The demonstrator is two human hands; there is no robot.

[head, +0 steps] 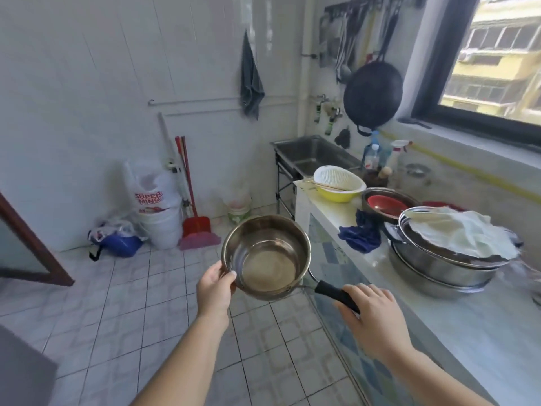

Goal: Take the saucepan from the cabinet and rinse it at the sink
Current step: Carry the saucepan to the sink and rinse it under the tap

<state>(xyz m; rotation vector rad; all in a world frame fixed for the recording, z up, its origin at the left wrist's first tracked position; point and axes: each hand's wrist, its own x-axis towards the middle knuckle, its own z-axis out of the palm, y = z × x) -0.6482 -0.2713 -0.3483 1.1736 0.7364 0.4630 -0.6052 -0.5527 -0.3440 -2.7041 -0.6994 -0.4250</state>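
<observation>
I hold a steel saucepan (268, 256) with a black handle out in front of me, above the tiled floor, its empty inside facing me. My left hand (215, 291) pinches the near left rim, thumb on the lip. My right hand (373, 315) is closed around the black handle. The steel sink (310, 152) stands further ahead at the far end of the counter, with taps (329, 112) on the wall above it. No cabinet is in view.
The counter (468, 332) runs along my right with stacked steel pots under a white cloth (456, 244), a blue rag (361, 234), a bowl holding a red dish (386, 205) and a yellow bowl with a white colander (338, 183). A wok (373, 93) hangs above. Buckets, bags and a broom with dustpan (196, 224) stand by the far wall.
</observation>
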